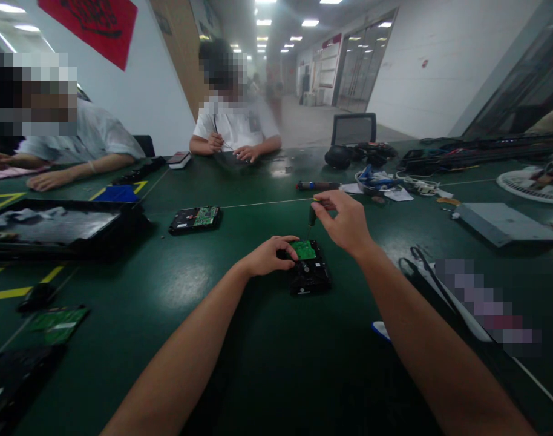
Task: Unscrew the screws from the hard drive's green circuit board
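Note:
A black hard drive (310, 278) with a green circuit board (305, 249) on its upper face lies on the dark green table in front of me. My left hand (271, 255) grips its left side, thumb and fingers closed at the edge. Above the board, my right hand (344, 221) pinches the handle of a screwdriver (311, 217). The screwdriver stands nearly upright, its thin shaft pointing down at the board's far part. Whether the tip sits in a screw is too small to tell.
Another hard drive (195, 219) lies to the left. A black tray (63, 227) and a loose circuit board (58, 324) are farther left. On the right are a grey metal box (507, 223), a lanyard (440, 290) and cables (422, 183). Two people in white shirts sit across the table (240, 357).

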{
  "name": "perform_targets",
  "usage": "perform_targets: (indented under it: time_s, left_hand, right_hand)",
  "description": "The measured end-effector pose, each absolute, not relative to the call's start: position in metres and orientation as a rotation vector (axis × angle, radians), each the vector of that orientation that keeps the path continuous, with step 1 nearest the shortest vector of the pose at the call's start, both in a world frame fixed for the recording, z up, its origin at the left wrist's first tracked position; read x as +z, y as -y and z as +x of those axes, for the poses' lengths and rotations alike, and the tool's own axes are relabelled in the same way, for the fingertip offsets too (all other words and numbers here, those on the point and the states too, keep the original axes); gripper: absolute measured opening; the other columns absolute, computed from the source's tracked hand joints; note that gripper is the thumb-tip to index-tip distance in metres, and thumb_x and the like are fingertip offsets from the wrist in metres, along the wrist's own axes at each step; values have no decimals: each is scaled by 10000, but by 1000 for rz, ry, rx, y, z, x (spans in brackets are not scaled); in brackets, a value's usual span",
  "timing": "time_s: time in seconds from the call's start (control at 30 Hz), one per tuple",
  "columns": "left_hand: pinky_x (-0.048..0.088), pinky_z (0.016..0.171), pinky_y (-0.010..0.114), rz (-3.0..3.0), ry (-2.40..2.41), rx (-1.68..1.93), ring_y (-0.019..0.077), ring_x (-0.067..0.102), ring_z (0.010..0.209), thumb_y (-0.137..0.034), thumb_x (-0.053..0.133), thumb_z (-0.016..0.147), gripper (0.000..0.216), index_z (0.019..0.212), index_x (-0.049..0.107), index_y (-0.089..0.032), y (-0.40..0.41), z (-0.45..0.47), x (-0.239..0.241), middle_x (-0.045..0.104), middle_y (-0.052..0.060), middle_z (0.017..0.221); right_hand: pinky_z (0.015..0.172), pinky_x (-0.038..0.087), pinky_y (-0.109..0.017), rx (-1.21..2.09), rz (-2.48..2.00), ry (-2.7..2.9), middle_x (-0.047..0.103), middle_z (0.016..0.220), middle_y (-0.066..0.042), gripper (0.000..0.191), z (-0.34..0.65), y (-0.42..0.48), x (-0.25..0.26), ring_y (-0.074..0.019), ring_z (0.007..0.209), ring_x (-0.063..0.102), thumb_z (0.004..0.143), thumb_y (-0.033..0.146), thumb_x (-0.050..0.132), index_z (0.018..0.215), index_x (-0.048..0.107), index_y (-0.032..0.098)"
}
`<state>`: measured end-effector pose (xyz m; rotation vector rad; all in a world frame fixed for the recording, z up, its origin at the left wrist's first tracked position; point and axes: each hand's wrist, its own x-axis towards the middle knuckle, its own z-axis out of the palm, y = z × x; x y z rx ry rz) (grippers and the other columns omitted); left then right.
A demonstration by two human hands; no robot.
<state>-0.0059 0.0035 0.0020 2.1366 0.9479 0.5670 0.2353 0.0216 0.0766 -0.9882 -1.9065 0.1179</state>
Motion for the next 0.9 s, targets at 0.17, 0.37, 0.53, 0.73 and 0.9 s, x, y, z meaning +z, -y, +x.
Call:
perform_targets:
  time_s: [0.17,0.37,0.53,0.73,0.9]
  left_hand:
    - [262,1228,501,2150,-933,569,288,472,1449,-297,759,793,194,974,769,-229,-4,-6,3,525,75,1551]
    - [242,1238,515,2148,-939,556,293,470,1450,-307,755,796,191,972,769,-233,-4,-6,1,516,74,1559]
    - [256,1236,505,2139,-968,546,301,474,1443,-301,761,781,204,974,771,-237,-5,-6,1,517,63,1559]
    - [268,1231,484,2139,-943,559,290,466,1453,-295,755,785,202,975,772,-231,-4,-6,3,519,65,1557]
    - [274,1228,492,2146,-941,557,286,468,1454,-283,751,784,196,973,770,-235,-4,-5,3,518,64,1559]
  right_hand:
    - [850,586,-436,102,-991,1871,727,1050,-92,159,235,-22,76,-242,907,705,932,319,644,1053,673,220]
    - [827,596,-426,152,-1019,1857,741,996,-72,145,234,-22,75,-233,871,718,941,354,649,1022,662,235]
    - [845,587,-434,101,-1001,1861,729,1028,-81,128,233,-21,76,-233,884,707,958,324,604,1023,668,235]
    - [832,590,-422,155,-1034,1814,735,986,-70,123,233,-21,74,-233,870,711,943,335,636,1008,645,232]
    - [867,574,-435,80,-996,1871,712,1008,-68,113,233,-20,77,-233,906,692,965,315,601,1025,667,246]
